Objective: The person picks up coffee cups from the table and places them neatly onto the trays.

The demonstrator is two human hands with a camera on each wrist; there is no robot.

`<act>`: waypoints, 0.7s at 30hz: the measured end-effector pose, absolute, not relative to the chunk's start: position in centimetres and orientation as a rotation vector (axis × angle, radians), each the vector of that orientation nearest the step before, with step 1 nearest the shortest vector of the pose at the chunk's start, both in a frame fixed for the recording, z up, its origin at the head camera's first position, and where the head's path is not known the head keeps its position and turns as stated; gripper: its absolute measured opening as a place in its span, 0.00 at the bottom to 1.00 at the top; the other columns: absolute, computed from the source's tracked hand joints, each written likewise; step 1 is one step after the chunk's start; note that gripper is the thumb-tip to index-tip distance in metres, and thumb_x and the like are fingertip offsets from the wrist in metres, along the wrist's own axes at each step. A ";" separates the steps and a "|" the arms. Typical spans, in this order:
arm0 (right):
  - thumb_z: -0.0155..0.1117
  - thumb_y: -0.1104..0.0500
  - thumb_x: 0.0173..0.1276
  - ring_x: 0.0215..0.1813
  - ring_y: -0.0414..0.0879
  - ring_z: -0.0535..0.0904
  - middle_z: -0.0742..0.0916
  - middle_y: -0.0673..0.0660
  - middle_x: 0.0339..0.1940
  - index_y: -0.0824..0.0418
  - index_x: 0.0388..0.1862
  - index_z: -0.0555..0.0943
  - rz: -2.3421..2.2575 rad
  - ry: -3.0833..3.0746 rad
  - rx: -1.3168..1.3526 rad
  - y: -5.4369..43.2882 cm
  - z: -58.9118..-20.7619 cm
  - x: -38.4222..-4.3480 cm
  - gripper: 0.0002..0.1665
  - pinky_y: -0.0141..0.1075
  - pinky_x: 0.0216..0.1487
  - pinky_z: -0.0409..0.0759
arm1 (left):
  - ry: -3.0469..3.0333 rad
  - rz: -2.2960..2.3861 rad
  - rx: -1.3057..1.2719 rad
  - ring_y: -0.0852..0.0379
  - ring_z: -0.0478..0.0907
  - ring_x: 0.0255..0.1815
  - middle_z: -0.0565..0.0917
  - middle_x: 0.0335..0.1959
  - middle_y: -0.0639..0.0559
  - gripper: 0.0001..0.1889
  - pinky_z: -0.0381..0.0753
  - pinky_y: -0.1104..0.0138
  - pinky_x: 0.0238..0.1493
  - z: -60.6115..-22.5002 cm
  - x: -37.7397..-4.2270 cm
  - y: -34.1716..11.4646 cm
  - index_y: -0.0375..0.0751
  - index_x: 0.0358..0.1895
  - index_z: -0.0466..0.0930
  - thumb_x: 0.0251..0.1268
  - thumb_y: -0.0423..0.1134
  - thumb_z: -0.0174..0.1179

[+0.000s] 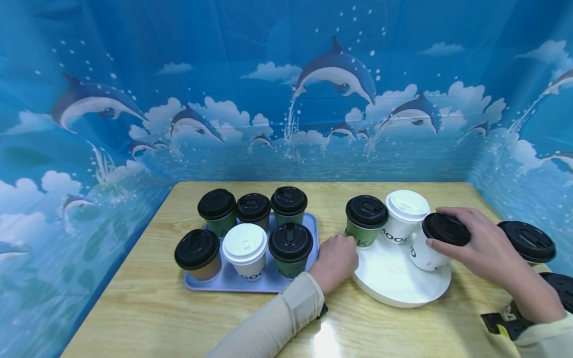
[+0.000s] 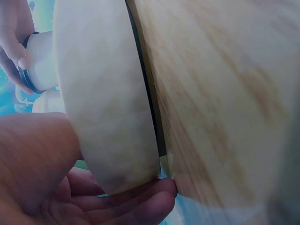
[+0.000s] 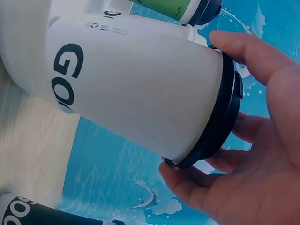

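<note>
My right hand grips a white paper cup by its black lid, thumb on one side and fingers on the other. The cup is on the right part of a white round tray. At the tray's left edge is my left hand; in the left wrist view its fingers curl at the tray's side wall, the thumb hidden. A green cup with a black lid and a white cup with a white lid stand at the back of the tray.
Left of my left hand, a lilac rectangular tray bears several lidded cups in two rows. More black-lidded cups stand at the table's right, partly behind my right arm. A dolphin-print curtain encloses the wooden table.
</note>
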State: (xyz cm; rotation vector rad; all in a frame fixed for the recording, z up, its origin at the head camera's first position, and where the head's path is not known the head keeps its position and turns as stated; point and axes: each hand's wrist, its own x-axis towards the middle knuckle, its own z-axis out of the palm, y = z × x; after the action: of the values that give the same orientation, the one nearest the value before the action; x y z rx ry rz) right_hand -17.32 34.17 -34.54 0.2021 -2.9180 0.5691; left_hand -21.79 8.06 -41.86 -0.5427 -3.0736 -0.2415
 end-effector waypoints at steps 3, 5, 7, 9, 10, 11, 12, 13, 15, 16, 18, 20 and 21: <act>0.75 0.39 0.65 0.67 0.81 0.62 0.69 0.80 0.70 0.66 0.76 0.67 0.566 -2.923 0.188 34.2 -34.6 -17.2 0.51 0.76 0.55 0.63 | -3.076 -0.240 -0.544 0.55 0.83 0.28 0.86 0.29 0.49 0.07 0.78 0.62 0.21 -41.9 -21.8 8.1 0.44 0.33 0.88 0.68 0.40 0.64; 0.75 0.39 0.65 0.67 0.81 0.62 0.68 0.80 0.70 0.66 0.76 0.67 0.565 -2.928 0.181 34.2 -34.6 -17.1 0.51 0.77 0.55 0.62 | -3.081 -0.241 -0.538 0.55 0.83 0.29 0.86 0.30 0.49 0.07 0.78 0.62 0.22 -41.9 -21.8 8.1 0.44 0.34 0.88 0.68 0.40 0.64; 0.75 0.39 0.65 0.68 0.81 0.62 0.68 0.80 0.70 0.66 0.76 0.67 0.565 -2.928 0.178 34.2 -34.6 -17.1 0.51 0.77 0.55 0.62 | -3.088 -0.239 -0.532 0.55 0.83 0.29 0.86 0.30 0.49 0.07 0.78 0.62 0.22 -41.9 -21.8 8.1 0.44 0.34 0.88 0.68 0.40 0.64; 0.75 0.39 0.65 0.68 0.81 0.62 0.68 0.80 0.70 0.66 0.76 0.67 0.569 -2.924 0.178 34.2 -34.7 -17.1 0.51 0.76 0.55 0.63 | -3.093 -0.237 -0.528 0.55 0.83 0.29 0.86 0.30 0.49 0.07 0.78 0.62 0.22 -41.9 -21.9 8.2 0.44 0.34 0.88 0.68 0.40 0.64; 0.75 0.38 0.65 0.68 0.81 0.62 0.69 0.80 0.70 0.66 0.76 0.67 0.572 -2.923 0.178 34.2 -34.7 -17.1 0.51 0.76 0.55 0.62 | -3.095 -0.235 -0.528 0.55 0.83 0.29 0.86 0.30 0.49 0.07 0.78 0.62 0.22 -41.9 -21.9 8.1 0.44 0.34 0.88 0.68 0.40 0.64; 0.75 0.38 0.65 0.68 0.81 0.62 0.69 0.80 0.70 0.66 0.76 0.67 0.572 -2.922 0.178 34.2 -34.8 -17.1 0.51 0.76 0.55 0.62 | -3.097 -0.235 -0.529 0.55 0.83 0.29 0.86 0.30 0.49 0.07 0.78 0.62 0.22 -41.9 -21.9 8.1 0.44 0.34 0.88 0.68 0.40 0.64; 0.75 0.38 0.65 0.68 0.81 0.62 0.69 0.80 0.70 0.66 0.76 0.68 0.572 -2.921 0.179 34.1 -34.9 -17.1 0.51 0.76 0.55 0.62 | -3.097 -0.235 -0.529 0.55 0.83 0.29 0.86 0.30 0.49 0.07 0.78 0.62 0.22 -41.9 -21.9 8.2 0.44 0.34 0.88 0.68 0.40 0.64; 0.75 0.38 0.65 0.68 0.81 0.62 0.69 0.80 0.70 0.66 0.76 0.68 0.572 -2.921 0.178 34.1 -34.9 -17.0 0.51 0.76 0.55 0.62 | -3.097 -0.236 -0.530 0.55 0.83 0.29 0.86 0.30 0.49 0.07 0.78 0.62 0.22 -41.9 -21.9 8.2 0.44 0.34 0.88 0.68 0.40 0.64; 0.75 0.38 0.65 0.68 0.81 0.63 0.69 0.80 0.70 0.66 0.76 0.68 0.570 -2.923 0.177 34.1 -35.1 -17.0 0.51 0.76 0.56 0.62 | -3.095 -0.242 -0.531 0.55 0.83 0.29 0.85 0.30 0.49 0.07 0.78 0.62 0.22 -41.9 -21.9 8.2 0.44 0.34 0.88 0.68 0.40 0.64; 0.74 0.38 0.65 0.67 0.80 0.63 0.69 0.80 0.70 0.66 0.75 0.68 0.569 -2.924 0.174 34.1 -35.1 -17.0 0.51 0.76 0.56 0.62 | -3.097 -0.242 -0.530 0.55 0.83 0.29 0.85 0.30 0.49 0.07 0.78 0.62 0.22 -41.9 -21.9 8.2 0.44 0.34 0.88 0.69 0.40 0.64; 0.74 0.37 0.65 0.67 0.80 0.63 0.69 0.80 0.70 0.66 0.75 0.68 0.566 -2.926 0.169 34.1 -35.1 -17.0 0.51 0.76 0.56 0.62 | -3.098 -0.246 -0.530 0.55 0.83 0.28 0.85 0.30 0.49 0.07 0.78 0.62 0.21 -42.0 -21.9 8.2 0.44 0.34 0.88 0.69 0.40 0.64; 0.74 0.37 0.65 0.67 0.81 0.63 0.69 0.80 0.70 0.66 0.75 0.68 0.561 -2.928 0.163 34.1 -35.1 -17.0 0.51 0.76 0.56 0.62 | -3.100 -0.248 -0.532 0.55 0.82 0.28 0.85 0.29 0.49 0.07 0.77 0.62 0.21 -41.9 -21.9 8.2 0.43 0.34 0.88 0.69 0.40 0.64; 0.74 0.37 0.65 0.67 0.81 0.62 0.69 0.80 0.70 0.66 0.76 0.68 0.558 -2.930 0.161 34.1 -35.1 -17.0 0.52 0.77 0.56 0.62 | -3.101 -0.245 -0.534 0.55 0.82 0.28 0.85 0.29 0.49 0.07 0.77 0.62 0.21 -41.9 -21.9 8.2 0.43 0.34 0.88 0.69 0.40 0.63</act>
State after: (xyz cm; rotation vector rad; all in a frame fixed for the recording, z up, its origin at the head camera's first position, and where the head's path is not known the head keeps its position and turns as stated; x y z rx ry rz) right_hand -17.05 34.14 -35.08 0.1609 -2.9298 0.5582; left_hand -21.87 8.21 -41.94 -0.5337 -3.1013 -0.2455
